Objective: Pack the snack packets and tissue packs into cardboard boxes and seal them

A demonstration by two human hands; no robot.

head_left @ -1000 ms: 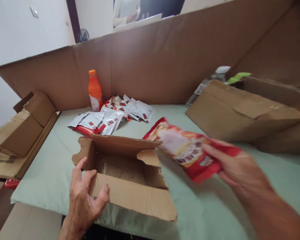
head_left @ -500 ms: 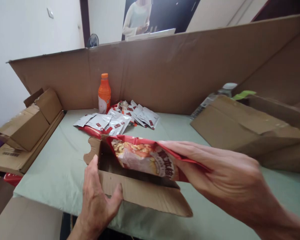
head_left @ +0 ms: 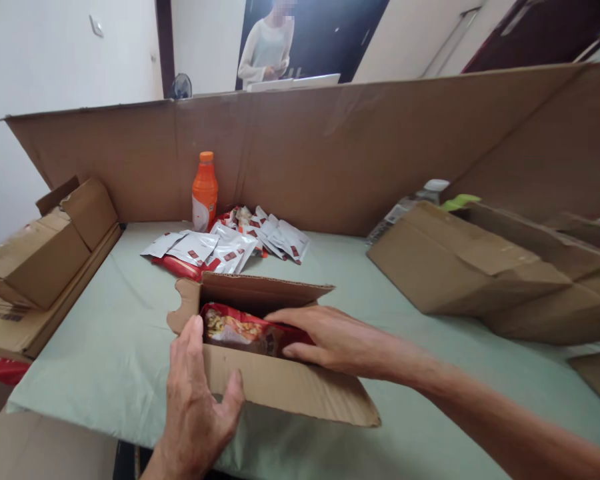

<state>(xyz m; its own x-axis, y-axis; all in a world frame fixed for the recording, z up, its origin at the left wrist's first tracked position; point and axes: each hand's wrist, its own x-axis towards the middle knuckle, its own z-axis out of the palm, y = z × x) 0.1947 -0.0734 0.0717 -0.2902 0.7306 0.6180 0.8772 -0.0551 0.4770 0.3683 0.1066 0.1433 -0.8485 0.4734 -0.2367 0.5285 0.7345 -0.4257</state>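
Note:
An open cardboard box (head_left: 285, 383) lies near the front edge of the table, its flaps folded outward. Inside it sits a red printed food packet (head_left: 235, 328), mostly below the box's rim. My right hand (head_left: 320, 337) reaches into the box and grips the packet's right end, fingers on its top and thumb on the near side. My left hand (head_left: 200, 390) steadies the box's near left corner, fingers at the left wall and thumb against the near flap.
Silver sachets (head_left: 230, 247) and red packets (head_left: 180, 267) are piled behind the box, beside an orange bottle (head_left: 205, 192). Cardboard boxes stand left (head_left: 50, 260) and right (head_left: 460, 267), with a clear bottle (head_left: 405, 207) behind the right one. A cardboard wall (head_left: 300, 153) closes the back; a person (head_left: 267, 50) stands beyond.
My right hand has lowered the red packet from above the rim down into the box. My left hand has stayed at the box's corner. The view has shifted slightly.

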